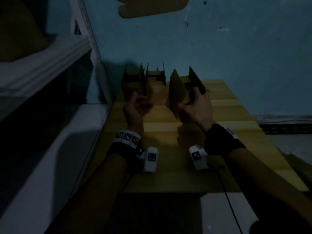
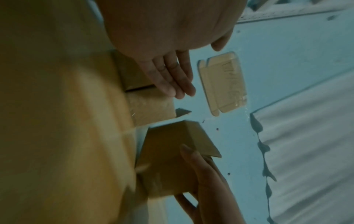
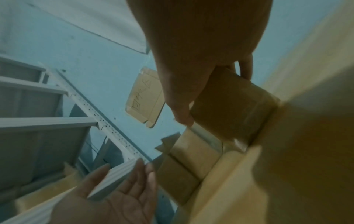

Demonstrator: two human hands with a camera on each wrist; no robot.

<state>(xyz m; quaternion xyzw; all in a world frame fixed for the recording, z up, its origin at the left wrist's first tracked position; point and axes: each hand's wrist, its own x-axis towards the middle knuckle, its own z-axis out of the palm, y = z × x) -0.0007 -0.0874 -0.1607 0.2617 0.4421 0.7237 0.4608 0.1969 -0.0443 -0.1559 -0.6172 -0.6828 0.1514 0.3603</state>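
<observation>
Head view: the right hand [image 1: 195, 107] grips the open cardboard box [image 1: 177, 92] at the far end of the desk [image 1: 168, 174], with the thumb against one upright flap and the fingers curled over the other. The box stands just right of two other boxes [image 1: 133, 80] by the wall. The left hand [image 1: 136, 107] hovers palm up, fingers relaxed, holding nothing.

Left wrist view: the left fingers [image 2: 172, 78] lie straight near the neighbouring boxes.

Right wrist view: the grip spans the box's walls. To place the box well, the free hand should steady the loose flap. Then slide the box square against its neighbour without crushing the walls.
</observation>
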